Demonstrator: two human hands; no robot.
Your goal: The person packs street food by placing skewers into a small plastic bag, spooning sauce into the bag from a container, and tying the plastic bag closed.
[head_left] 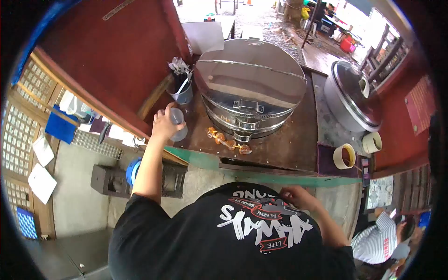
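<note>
My left hand (164,123) is closed around a clear plastic cup (178,132) at the left side of the brown counter. Just beyond it stands a bucket-like cup (185,95) filled with plastic-wrapped utensils. My right hand (298,198) hovers in front of my black shirt, its fingers loosely bent and somewhat apart, with no object visible in them. Between the hands and the large round steel lidded pot (252,79) lies a row of small amber-coloured wrapped pieces (228,143); their kind is not clear.
To the right sits a big grey pot with a glass lid (357,93). Nearby are a cream cup of dark liquid (344,156), another cream cup (372,142) and a phone (365,171). Red panels flank the counter. A person in a striped shirt (375,240) is at lower right.
</note>
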